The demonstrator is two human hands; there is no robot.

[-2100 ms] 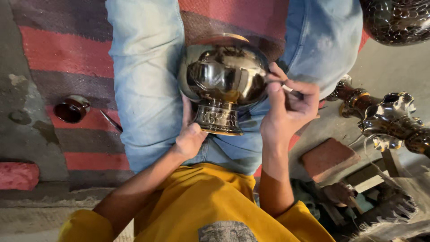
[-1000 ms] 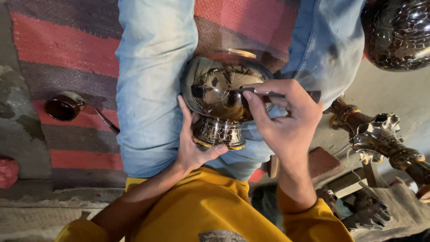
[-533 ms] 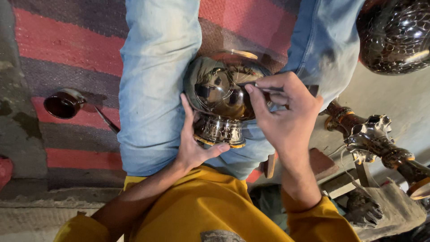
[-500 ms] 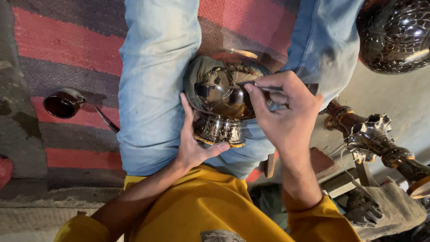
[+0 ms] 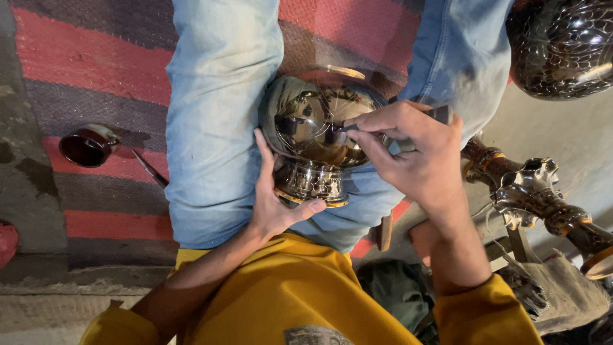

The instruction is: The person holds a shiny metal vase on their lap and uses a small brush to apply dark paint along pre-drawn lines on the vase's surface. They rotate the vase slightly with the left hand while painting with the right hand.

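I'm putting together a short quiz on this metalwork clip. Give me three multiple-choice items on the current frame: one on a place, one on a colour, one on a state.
1. Where does the shiny metal vessel rest?
A. on the bare floor
B. on the person's lap
C. on a shelf

2. What colour are the person's sleeves?
A. yellow
B. white
C. green

3. What is the right hand doing?
A. hanging empty
B. lying flat on the rug
C. pinching a thin tool against the vessel

Key: 1 B, it sits between the jeans-clad legs, with the left hand at its base; 2 A, both cuffs are yellow; 3 C, the fingers grip the thin tool, its tip on the bowl.
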